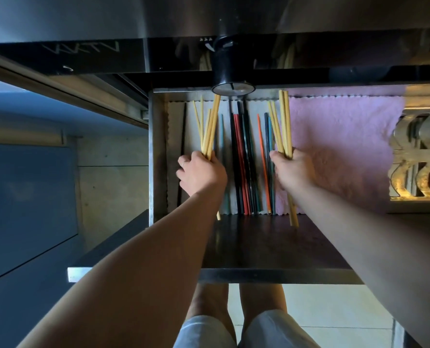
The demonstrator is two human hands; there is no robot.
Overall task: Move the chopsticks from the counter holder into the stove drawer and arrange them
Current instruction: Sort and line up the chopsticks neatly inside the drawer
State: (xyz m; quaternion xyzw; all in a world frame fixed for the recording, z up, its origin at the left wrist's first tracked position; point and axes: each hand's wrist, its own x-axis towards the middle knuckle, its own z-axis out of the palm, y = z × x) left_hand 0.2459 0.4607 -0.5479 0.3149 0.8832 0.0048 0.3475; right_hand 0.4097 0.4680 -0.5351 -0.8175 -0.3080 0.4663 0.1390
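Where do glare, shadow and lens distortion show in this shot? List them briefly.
Head view: the glossy black panel faintly mirrors the bamboo chopsticks; the pink cloth is well lit, while the drawer's front ledge is dark and the left side is dim and bluish; the wide lens stretches both forearms toward the lower corners.

A brushed metal appliance front [83, 18] is being seen across 12 o'clock, and a round black knob [230, 69] is being shown jutting from it near the centre. At 9 o'clock a blue cabinet panel [28, 197] is being left in shade. Just beside it, toward the centre, a grey concrete-like wall [113, 182] is being dimly lit. At 3 o'clock an ornate golden metal fitting [419, 159] is being caught by warm light. Pale floor tiles [334, 312] are being brightly lit at 5 o'clock.
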